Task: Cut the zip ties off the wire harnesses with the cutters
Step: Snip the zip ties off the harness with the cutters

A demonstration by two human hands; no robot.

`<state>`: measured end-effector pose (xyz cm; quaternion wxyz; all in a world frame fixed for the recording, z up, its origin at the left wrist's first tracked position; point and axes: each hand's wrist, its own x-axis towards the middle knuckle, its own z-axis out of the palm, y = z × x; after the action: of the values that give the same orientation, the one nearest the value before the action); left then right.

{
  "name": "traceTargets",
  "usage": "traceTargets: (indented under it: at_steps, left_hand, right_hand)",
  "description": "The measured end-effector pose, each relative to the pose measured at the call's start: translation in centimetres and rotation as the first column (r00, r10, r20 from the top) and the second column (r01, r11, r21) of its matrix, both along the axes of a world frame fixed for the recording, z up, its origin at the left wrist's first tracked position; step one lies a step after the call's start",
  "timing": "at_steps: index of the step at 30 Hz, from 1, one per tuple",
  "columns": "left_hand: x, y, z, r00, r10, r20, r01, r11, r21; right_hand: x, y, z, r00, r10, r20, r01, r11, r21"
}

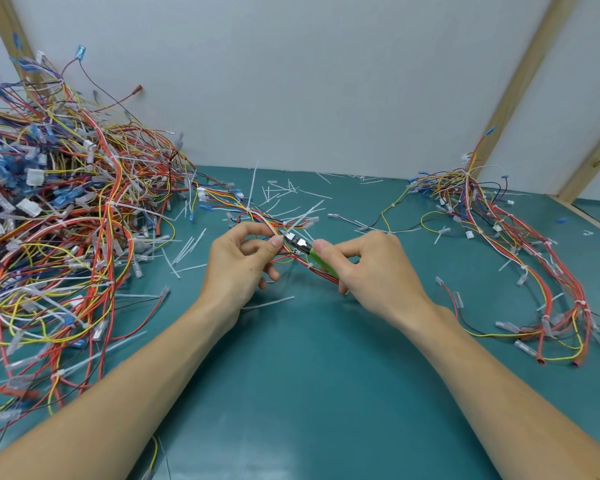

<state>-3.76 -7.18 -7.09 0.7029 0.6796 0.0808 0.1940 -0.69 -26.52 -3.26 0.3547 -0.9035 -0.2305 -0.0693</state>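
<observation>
Wire harness [257, 216] at the centre of the frame, its red, yellow and white wires running as a bundle from upper left to lower right, between the two hands. A white zip tie [300, 216] binds it just above the hands; its loose tail slants toward the upper right, across the line of the wires. The cutters [300, 244], with green handles, lie almost along the bundle, handles to the lower right and metal nose pointing upper left at the section of wire where the tie sits. Whether the blades already touch the tie cannot be told.

The left hand [243, 261] lies left of the nose and pinches the wires between thumb and curled fingers, holding that section up off the desk [291, 375]. The right hand [371, 268], to the right, is curled round the green handles, thumb on top. The tie thus lies up and to the left of the right hand, and very near the left thumb; the likely cut is a short reach along the bundle, with the blades needing to bite the tie and not the wires under it.

Around this, cut tie pieces [187, 251] litter the teal desk. A large heap of harnesses [56, 216] fills the left of the frame; a smaller heap [499, 230] lies at the right.
</observation>
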Motion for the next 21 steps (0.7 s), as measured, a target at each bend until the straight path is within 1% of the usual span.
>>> traceTargets:
  at_steps: [3,21]
  left_hand:
    - [0.0,0.02,0.0,1.0,-0.005,0.006,0.005,1.0,-0.002]
    - [-0.01,0.03,-0.01,1.0,-0.001,-0.001,0.001,1.0,0.005]
  right_hand:
    - [0.08,0.08,-0.03,1.0,-0.005,0.021,0.005,1.0,-0.009]
    - [0.2,0.14,-0.21,0.999,0.011,0.031,-0.011,1.0,0.007]
